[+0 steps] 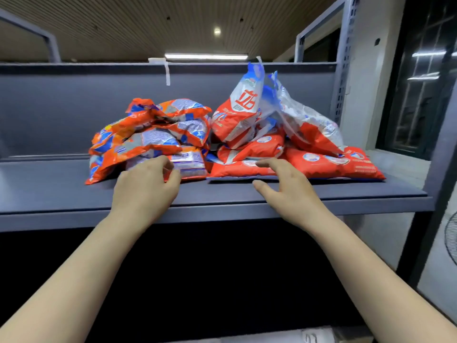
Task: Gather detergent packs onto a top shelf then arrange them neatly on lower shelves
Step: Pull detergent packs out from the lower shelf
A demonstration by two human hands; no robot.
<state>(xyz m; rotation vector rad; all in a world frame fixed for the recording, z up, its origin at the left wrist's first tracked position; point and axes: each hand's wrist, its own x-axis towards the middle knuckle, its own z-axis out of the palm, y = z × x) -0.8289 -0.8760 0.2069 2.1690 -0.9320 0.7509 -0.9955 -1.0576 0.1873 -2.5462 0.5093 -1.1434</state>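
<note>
Grey metal top shelf point(61, 191) under slatted ceiling. Heaped orange-blue plastic detergent packs point(148, 139) left, red-white detergent bags point(291, 144) right. Left hand point(146, 189) half-curled at orange pile's edge, contact unclear; right hand point(286, 186) spread, empty, near flat red bag. Soft, slumping, slippery film, likely moderately heavy; best pinched at sealed ends.

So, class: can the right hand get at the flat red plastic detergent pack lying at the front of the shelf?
Probably yes: the right hand hovers open just before the flat red plastic detergent pack, nothing between them.
</note>
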